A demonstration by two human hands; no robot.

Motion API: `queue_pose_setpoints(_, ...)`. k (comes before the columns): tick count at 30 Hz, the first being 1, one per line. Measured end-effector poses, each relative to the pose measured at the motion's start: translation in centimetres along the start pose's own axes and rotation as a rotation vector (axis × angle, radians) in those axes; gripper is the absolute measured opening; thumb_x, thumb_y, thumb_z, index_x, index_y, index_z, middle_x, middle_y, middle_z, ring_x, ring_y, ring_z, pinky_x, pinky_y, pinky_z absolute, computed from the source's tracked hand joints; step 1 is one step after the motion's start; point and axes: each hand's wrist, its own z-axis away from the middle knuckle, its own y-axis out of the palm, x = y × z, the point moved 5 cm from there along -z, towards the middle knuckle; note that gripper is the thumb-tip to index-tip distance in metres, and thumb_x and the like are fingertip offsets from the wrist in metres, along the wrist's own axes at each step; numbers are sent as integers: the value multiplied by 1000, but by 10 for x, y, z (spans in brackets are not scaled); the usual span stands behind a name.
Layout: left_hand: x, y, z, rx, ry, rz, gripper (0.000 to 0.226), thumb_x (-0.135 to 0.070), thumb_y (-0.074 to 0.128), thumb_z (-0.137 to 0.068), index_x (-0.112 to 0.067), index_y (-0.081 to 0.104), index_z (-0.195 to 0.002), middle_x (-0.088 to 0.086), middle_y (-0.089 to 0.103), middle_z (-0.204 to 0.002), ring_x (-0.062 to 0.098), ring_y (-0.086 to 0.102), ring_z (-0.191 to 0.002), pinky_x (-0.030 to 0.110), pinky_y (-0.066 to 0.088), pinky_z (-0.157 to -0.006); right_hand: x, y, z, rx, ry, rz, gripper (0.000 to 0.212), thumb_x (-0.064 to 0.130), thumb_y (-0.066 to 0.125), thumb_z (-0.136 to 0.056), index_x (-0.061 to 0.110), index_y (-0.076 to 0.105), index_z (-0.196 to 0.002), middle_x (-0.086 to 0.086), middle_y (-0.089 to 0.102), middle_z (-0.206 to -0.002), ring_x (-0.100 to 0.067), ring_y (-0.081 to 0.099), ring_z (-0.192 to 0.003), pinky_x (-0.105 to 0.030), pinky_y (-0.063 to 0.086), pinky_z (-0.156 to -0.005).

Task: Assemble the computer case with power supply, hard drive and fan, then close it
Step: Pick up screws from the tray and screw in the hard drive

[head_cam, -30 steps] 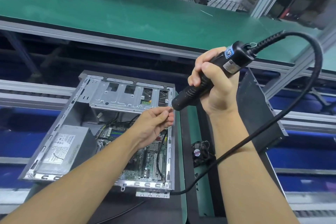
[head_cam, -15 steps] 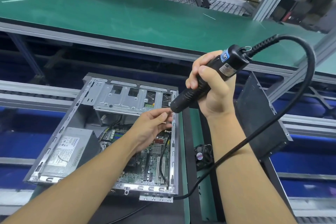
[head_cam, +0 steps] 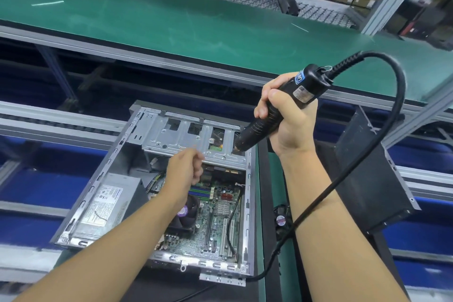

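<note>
Two hands hover over the computer case [head_cam: 171,140]: right hand [head_cam: 290,127] grips the electric screwdriver [head_cam: 255,131]; left hand [head_cam: 187,170] is blurred, grasp unclear; side panel [head_cam: 372,174] stands right of both.

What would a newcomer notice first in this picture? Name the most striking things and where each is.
The black electric screwdriver, gripped in the right hand at centre right, points down at the far right corner of the open computer case. The case lies below, motherboard exposed, a grey power supply in its near left corner. The blurred left hand hovers over its middle.
</note>
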Motion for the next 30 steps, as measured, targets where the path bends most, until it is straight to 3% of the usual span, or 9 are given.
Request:
queue_pose_setpoints(5,42,-12,0,-52,-348,24,36,-45,51,-96,-13,50,-81,0,47,-62,16,46,-55,28,38,-47,-22,1,-15,-63,27,17,16,7,64,-74,22,67,-74,-7,60,-72,-23,50,-50,-34,46,-60)
queue_pose_setpoints(8,49,-3,-7,12,-428,114,55,-49,62,-92,-4,52,-122,9,62,-108,20,65,-92,33,56,-70,-36,-1,-24,-99,45,36,16,7,65,-75,23,67,-73,-5,61,-72,-23,52,-51,-34,46,-61)
queue_pose_setpoints(10,46,4,-16,55,-429,187,78,-45,68,-89,-5,33,-147,16,49,-140,20,60,-106,37,56,-90,-46,-2,-30,-130,60,33,16,7,66,-75,22,67,-73,-5,61,-71,-22,53,-52,-34,47,-61)
queue_pose_setpoints(12,42,8,-24,42,-415,241,91,-38,75,-84,-6,23,-152,18,36,-152,23,56,-112,43,47,-106,-59,-4,-35,-161,77,36,16,6,66,-75,21,66,-73,-5,60,-70,-22,52,-52,-34,47,-61)
queue_pose_setpoints(14,41,10,-29,18,-408,266,88,-29,80,-81,-4,27,-147,18,38,-149,25,52,-116,44,45,-109,-70,-6,-41,-182,95,47,15,5,66,-76,20,65,-73,-5,59,-69,-22,53,-52,-35,47,-62)
queue_pose_setpoints(18,49,10,-40,10,-434,293,67,-14,81,-81,4,38,-129,18,55,-124,11,59,-88,40,43,-110,-91,-6,-50,-179,115,76,17,3,65,-77,20,65,-73,-4,60,-68,-23,54,-53,-36,48,-63)
queue_pose_setpoints(22,51,13,-46,89,-468,305,26,-7,75,-85,-2,53,-97,-1,73,-62,2,69,-55,16,55,-58,-108,-1,-59,-130,132,146,18,5,64,-78,23,65,-74,-4,60,-67,-24,53,-55,-37,48,-63)
queue_pose_setpoints(25,49,12,-47,127,-488,310,27,-5,75,-85,9,58,-101,7,77,-78,12,74,-73,18,55,-57,-118,3,-61,-77,133,189,23,5,63,-78,27,66,-72,-3,61,-67,-25,53,-53,-35,48,-62)
queue_pose_setpoints(30,49,15,-50,232,-572,354,21,-3,73,-85,8,64,-100,16,73,-97,26,70,-93,30,55,-85,-127,5,-63,-33,148,205,24,5,63,-79,28,67,-73,-2,60,-64,-25,52,-52,-34,48,-60)
